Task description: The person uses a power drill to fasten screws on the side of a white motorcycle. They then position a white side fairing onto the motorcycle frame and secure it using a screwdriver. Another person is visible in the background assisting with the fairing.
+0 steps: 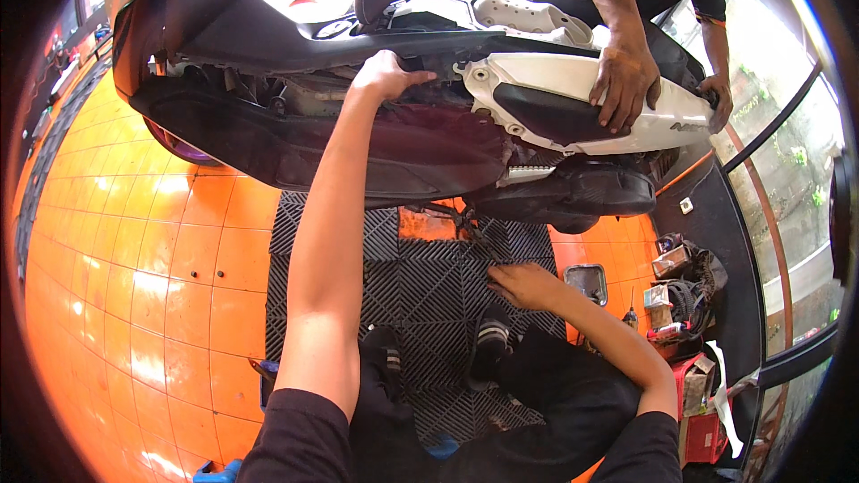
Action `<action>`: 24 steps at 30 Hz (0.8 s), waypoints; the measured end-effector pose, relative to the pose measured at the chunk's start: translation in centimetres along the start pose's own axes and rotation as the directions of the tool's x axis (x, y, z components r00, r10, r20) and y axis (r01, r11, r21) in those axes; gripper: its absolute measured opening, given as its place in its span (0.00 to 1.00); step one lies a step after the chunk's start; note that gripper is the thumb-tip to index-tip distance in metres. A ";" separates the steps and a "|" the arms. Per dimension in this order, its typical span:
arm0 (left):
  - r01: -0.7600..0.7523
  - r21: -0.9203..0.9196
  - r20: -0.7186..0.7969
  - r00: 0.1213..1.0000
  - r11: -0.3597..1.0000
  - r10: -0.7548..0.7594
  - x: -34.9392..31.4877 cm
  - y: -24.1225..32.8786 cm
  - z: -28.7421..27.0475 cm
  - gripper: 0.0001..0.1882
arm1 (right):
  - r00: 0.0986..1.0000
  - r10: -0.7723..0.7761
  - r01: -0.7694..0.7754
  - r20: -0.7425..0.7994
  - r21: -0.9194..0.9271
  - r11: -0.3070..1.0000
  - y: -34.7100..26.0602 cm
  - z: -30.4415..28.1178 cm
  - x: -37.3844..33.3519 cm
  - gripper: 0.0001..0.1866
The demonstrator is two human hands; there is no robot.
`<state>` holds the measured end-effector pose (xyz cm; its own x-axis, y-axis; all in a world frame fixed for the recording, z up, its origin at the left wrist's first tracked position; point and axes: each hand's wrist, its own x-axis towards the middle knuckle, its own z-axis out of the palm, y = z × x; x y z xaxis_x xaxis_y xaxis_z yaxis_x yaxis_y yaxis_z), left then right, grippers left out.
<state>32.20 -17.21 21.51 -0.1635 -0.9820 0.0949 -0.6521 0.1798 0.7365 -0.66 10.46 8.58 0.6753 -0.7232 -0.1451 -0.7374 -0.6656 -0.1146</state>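
A scooter with black and white bodywork stands across the view in front of me. My left hand (390, 78) is at the lower edge of its black body panel (420, 43), fingers curled there and thumb stretched to the right. Just right of that thumb is the front end of a white side cover (573, 80) with a black inset. Another person's hand (626, 80) lies on this cover, and their other hand (716, 100) is at its rear tip. My right hand (526, 286) is low, near my knee, its fingers closed by a dark, thin object I cannot make out.
Black ribbed mats (412, 295) lie under my feet on orange floor tiles (134, 277). To the right are a metal tray (586, 283), small boxes (658, 295) and a red case (702, 438). A glass wall (778, 170) stands beyond them.
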 end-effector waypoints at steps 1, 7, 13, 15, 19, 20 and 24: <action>0.032 -0.061 0.049 0.998 0.998 -0.029 0.3 0.1 0.1 0.35 | 1.000 -0.011 0.011 -0.002 0.021 1.000 0.1 0.4 -0.3 0.17; -0.078 -0.382 -0.129 0.991 0.921 0.031 1.5 -2.5 1.9 0.21 | 0.998 -0.059 0.059 0.023 0.029 0.998 0.3 2.8 -0.5 0.19; 0.009 -0.367 -0.061 0.998 0.930 -0.034 0.3 -0.8 1.7 0.20 | 0.989 0.003 -0.017 0.150 0.091 0.996 0.3 3.5 -1.2 0.20; -0.005 -0.419 -0.100 0.994 0.908 -0.041 0.0 -0.4 2.0 0.20 | 0.981 0.018 -0.037 0.194 0.092 0.995 0.1 3.1 -1.3 0.22; -0.050 -0.401 -0.279 0.958 0.915 -0.070 1.7 -3.3 2.5 0.21 | 0.976 0.005 -0.033 0.217 0.124 0.992 -0.7 2.7 0.1 0.23; -0.046 -0.384 -0.300 0.951 0.922 -0.077 1.6 -2.6 3.1 0.21 | 0.977 0.014 -0.042 0.211 0.126 0.991 -0.4 2.6 -0.3 0.24; -0.067 -0.267 -0.388 0.920 0.961 -0.044 1.0 -0.9 4.7 0.23 | 0.987 0.037 -0.057 0.159 0.123 0.991 0.5 1.7 -0.7 0.24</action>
<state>29.16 -18.08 17.83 0.1655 -0.9345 0.3153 -0.4179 0.2231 0.8807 -1.52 10.90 6.91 0.6368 -0.7086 -0.3040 -0.7707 -0.5959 -0.2257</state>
